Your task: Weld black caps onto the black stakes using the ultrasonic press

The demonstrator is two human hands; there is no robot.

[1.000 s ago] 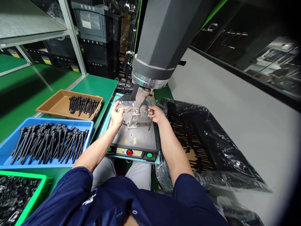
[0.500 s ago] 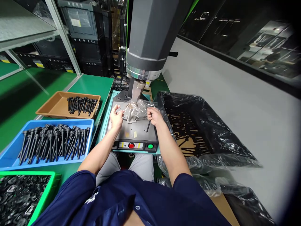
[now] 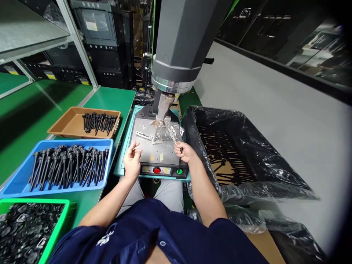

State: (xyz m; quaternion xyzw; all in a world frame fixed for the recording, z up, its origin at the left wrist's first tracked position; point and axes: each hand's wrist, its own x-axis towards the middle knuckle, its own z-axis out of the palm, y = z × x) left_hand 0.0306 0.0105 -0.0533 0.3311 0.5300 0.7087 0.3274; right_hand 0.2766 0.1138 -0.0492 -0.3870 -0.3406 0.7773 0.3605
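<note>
Currently, black rods (image 3: 70,161) in blue tray (image 3: 21,176), one in right hand (image 3: 186,152).

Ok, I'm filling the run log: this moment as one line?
left hand: part-open, nothing visibly held | right hand: grips clear plastic and black rod | blue tray: black headed rods

No legible words or numbers. Only recognizable sign: red-outlined warning triangle on the white-and-yellow label strip (image 3: 162,170) beside the red button (image 3: 157,170); the black mark at the strip's other end is too small to make out. White lettering on the navy shirt (image 3: 104,240), print on the black crates (image 3: 103,60) and paper label on the grey crate (image 3: 91,26): all unreadable.
</note>
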